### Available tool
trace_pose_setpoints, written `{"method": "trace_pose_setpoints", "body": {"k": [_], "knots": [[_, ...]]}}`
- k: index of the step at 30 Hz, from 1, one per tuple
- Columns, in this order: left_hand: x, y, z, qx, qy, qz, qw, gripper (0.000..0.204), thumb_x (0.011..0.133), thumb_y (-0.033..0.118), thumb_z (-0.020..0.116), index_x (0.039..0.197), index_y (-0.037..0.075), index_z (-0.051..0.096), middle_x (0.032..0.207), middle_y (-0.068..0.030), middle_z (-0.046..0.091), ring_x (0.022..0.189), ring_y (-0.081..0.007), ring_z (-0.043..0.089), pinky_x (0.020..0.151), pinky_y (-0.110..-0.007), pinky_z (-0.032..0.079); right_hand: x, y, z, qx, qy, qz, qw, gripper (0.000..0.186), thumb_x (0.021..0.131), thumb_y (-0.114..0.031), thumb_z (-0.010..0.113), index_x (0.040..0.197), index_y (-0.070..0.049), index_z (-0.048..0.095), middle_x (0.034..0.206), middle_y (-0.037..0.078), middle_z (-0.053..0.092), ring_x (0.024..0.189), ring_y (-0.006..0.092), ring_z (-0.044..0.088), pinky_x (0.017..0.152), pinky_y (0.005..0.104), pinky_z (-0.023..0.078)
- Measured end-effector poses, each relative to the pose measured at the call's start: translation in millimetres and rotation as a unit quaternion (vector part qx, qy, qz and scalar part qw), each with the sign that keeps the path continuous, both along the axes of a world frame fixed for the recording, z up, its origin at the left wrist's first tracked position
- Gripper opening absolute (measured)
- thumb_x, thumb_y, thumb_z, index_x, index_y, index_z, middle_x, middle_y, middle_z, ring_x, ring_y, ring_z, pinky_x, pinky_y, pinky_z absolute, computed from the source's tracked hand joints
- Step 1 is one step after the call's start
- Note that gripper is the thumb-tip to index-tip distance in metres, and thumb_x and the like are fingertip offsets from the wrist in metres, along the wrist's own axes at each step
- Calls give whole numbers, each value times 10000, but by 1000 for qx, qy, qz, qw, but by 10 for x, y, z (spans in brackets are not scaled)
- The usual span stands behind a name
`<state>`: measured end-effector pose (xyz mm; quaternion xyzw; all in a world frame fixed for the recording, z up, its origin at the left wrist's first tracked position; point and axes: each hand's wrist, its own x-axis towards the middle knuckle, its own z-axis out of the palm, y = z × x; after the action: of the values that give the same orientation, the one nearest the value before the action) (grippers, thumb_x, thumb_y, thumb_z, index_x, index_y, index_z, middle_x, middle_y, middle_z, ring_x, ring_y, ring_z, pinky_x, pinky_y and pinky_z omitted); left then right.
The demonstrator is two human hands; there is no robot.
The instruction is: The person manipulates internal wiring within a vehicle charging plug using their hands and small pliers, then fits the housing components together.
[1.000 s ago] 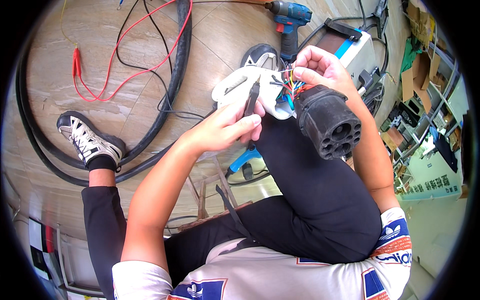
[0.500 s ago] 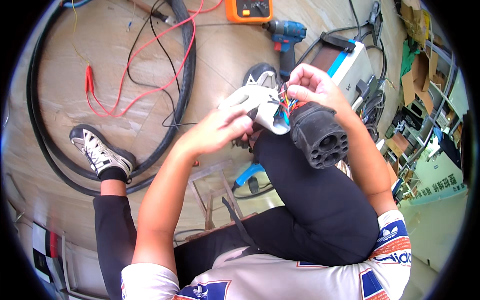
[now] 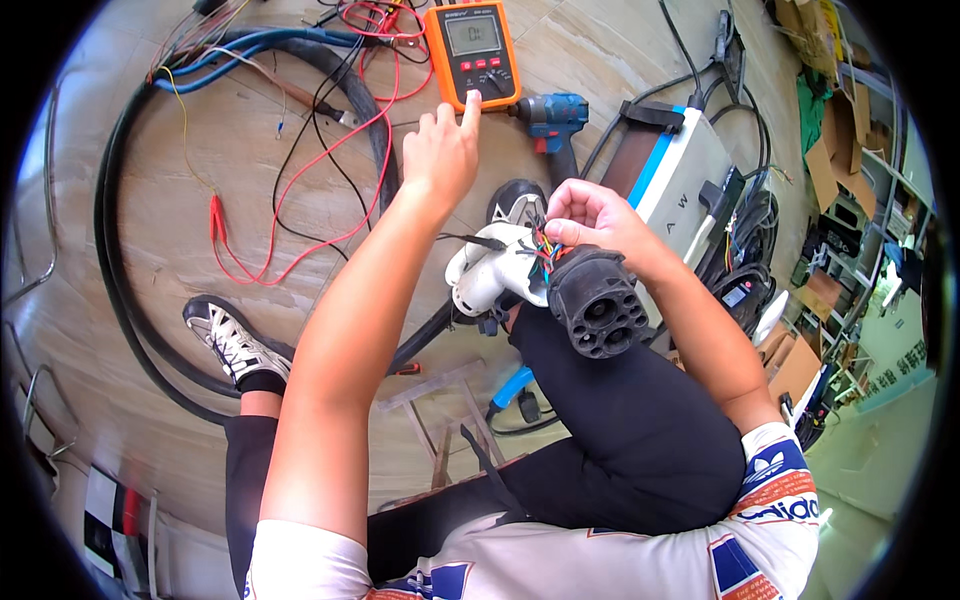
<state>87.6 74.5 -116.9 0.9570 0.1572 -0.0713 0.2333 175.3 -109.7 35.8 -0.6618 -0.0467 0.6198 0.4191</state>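
Observation:
My left hand (image 3: 440, 155) reaches forward over the floor, its index finger stretched out and touching the lower face of an orange handheld meter (image 3: 468, 62). The other fingers are curled and hold nothing. Between thumb and fingertips, my right hand (image 3: 600, 225) pinches thin coloured wires (image 3: 547, 252). They run out of the back of a round black multi-hole connector (image 3: 600, 305) resting at my raised knee. Beside the wires sits a white plastic housing (image 3: 490, 285), with a black test probe (image 3: 483, 241) against it. What tip the right fingers grip is partly hidden.
A thick black cable (image 3: 112, 235) loops across the floor on the left. Inside the loop lie red test leads (image 3: 330, 170) and a red clip (image 3: 216, 218). Nearby are a blue cordless driver (image 3: 555, 115) and a white case (image 3: 680, 170). Cartons and shelves line the right.
My left hand has left the white housing and moved forward to the meter, index finger out. The right hand still pinches the wires. The view has shifted, showing more of the meter.

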Motion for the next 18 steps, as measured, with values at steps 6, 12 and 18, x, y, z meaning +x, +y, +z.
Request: {"method": "trace_pose_setpoints", "body": {"k": [6, 12, 18], "knots": [[98, -54, 68, -20, 18, 0, 1000, 635, 894, 162, 566, 1489, 19, 397, 1073, -184, 598, 942, -336, 650, 707, -443, 556, -3, -39, -11, 9, 6, -6, 1000, 221, 915, -188, 746, 973, -39, 594, 892, 8, 660, 812, 64, 620, 737, 241, 514], [-174, -163, 68, -95, 10, 11, 995, 747, 857, 197, 614, 1522, 23, 320, 1151, -213, 578, 929, -389, 654, 757, -487, 559, 34, -35, -32, 25, 4, -4, 1000, 198, 923, -171, 731, 976, -42, 591, 900, 13, 670, 817, 68, 626, 743, 246, 517], [-785, -2, 7, -183, -120, 59, 974, 294, 845, 137, 670, 1122, 55, 613, 969, -156, 631, 844, -357, 666, 744, -445, 554, -29, -96, -89, 48, -25, -6, 999, 163, 940, -162, 697, 976, -51, 584, 896, 12, 656, 835, 84, 626, 765, 259, 517]]}}
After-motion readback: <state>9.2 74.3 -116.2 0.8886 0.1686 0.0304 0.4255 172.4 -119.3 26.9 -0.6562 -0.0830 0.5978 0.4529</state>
